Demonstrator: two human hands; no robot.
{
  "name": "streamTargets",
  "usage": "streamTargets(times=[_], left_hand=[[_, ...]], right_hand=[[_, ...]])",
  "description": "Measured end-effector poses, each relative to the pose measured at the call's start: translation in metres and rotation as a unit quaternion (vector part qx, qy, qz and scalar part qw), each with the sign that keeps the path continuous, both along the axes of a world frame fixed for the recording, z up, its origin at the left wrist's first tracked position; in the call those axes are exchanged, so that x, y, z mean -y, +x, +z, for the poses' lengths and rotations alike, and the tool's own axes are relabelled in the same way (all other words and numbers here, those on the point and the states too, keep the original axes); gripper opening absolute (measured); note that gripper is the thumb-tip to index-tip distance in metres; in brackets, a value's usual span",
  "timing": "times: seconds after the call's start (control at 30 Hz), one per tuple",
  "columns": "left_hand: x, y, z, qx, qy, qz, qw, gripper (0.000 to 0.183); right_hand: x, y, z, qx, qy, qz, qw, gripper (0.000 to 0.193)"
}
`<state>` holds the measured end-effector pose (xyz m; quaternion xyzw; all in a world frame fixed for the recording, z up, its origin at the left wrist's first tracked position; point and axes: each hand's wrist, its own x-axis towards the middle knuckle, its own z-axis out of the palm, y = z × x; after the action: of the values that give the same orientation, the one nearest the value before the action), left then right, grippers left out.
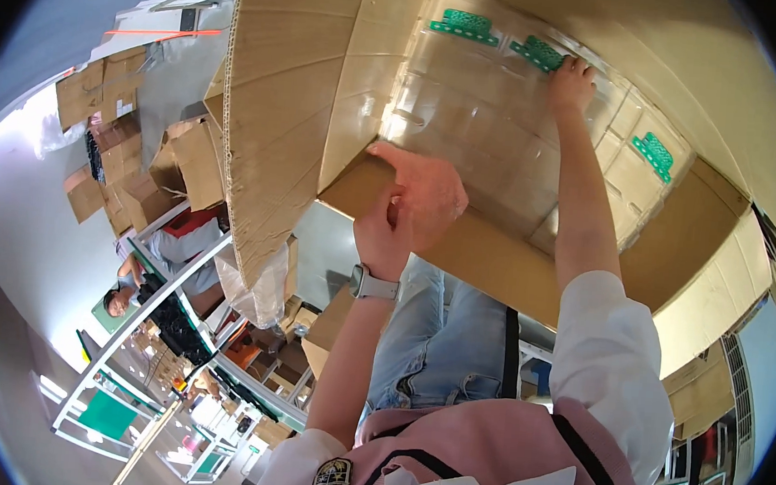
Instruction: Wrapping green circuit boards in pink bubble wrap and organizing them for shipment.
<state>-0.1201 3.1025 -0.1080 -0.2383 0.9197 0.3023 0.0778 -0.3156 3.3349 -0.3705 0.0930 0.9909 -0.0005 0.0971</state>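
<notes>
Inside a large cardboard box [282,79] lies a clear plastic tray [489,114] with moulded compartments. My right hand [572,86] reaches into it, fingers curled at the right end of a green dotted part [538,52]. The fingertips partly hide that end. A second green dotted part [464,26] lies to its left in the tray, and a third green part [654,156] sits at the tray's right side. My left hand [383,233], with a watch on the wrist, is closed on a thin pink sheet-like piece [433,196] over the box's near edge. Its exact kind is unclear.
Tall cardboard walls rise around the tray, and the near flap [487,259] lies before my legs. Several cardboard boxes [196,156] are stacked at the left. A white-framed workbench [141,314] stands lower left, with another person [124,293] beside it.
</notes>
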Motion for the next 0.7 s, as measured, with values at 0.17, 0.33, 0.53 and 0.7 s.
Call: streamTargets(times=[0.17, 0.33, 0.53, 0.7], left_hand=[[0.015, -0.002, -0.008, -0.018, -0.058, 0.026, 0.998, 0.015], [0.012, -0.018, -0.006, 0.007, -0.019, 0.07, 0.997, 0.016], [-0.004, -0.026, 0.0, -0.086, 0.034, 0.05, 0.994, 0.025], [-0.038, -0.023, 0.017, -0.112, 0.056, -0.034, 0.992, 0.032]], right_hand=[[0.009, 0.001, 0.007, -0.014, -0.08, 0.053, 0.995, 0.029], [0.008, 0.069, 0.118, -0.059, -0.454, -0.03, 0.889, 0.024], [0.025, 0.169, 0.253, 0.03, -0.603, 0.01, 0.797, 0.015], [0.051, 0.182, 0.255, 0.006, -0.529, 0.038, 0.848, 0.014]])
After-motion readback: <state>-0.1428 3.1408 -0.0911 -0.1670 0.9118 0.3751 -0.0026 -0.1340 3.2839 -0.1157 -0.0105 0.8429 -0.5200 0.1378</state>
